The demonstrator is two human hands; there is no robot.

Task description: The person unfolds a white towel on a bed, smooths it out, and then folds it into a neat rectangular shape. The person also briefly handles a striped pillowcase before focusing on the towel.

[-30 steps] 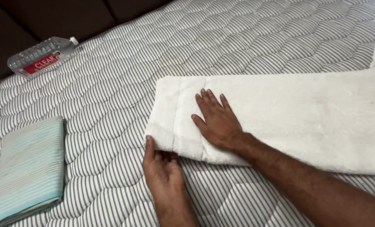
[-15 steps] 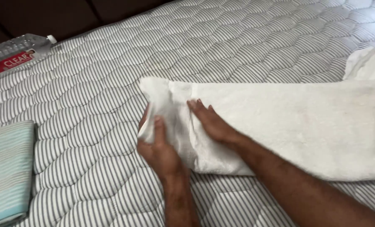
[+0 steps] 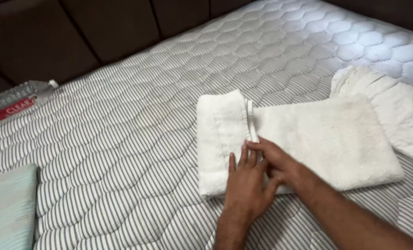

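Observation:
A white towel [image 3: 327, 139] lies on the striped quilted mattress [image 3: 123, 139]; its left end is folded over into a thicker band [image 3: 218, 134]. My left hand [image 3: 246, 185] rests flat on the near part of that folded band, fingers together. My right hand [image 3: 273, 159] reaches in from the right and lies over the left one, its fingertips pressing on the hemmed edge of the fold. Neither hand grips the cloth; both press it down.
A second white cloth [image 3: 391, 102] lies crumpled at the right, touching the towel. A folded pale green cloth [image 3: 7, 208] sits at the lower left. A clear plastic bottle with a red label [image 3: 14, 102] lies at the mattress's far left edge, by a dark headboard [image 3: 100, 32].
My left hand has carried the towel's left end over to the right and laid it down as a fold. Both hands now rest on the fold. The view has shifted right.

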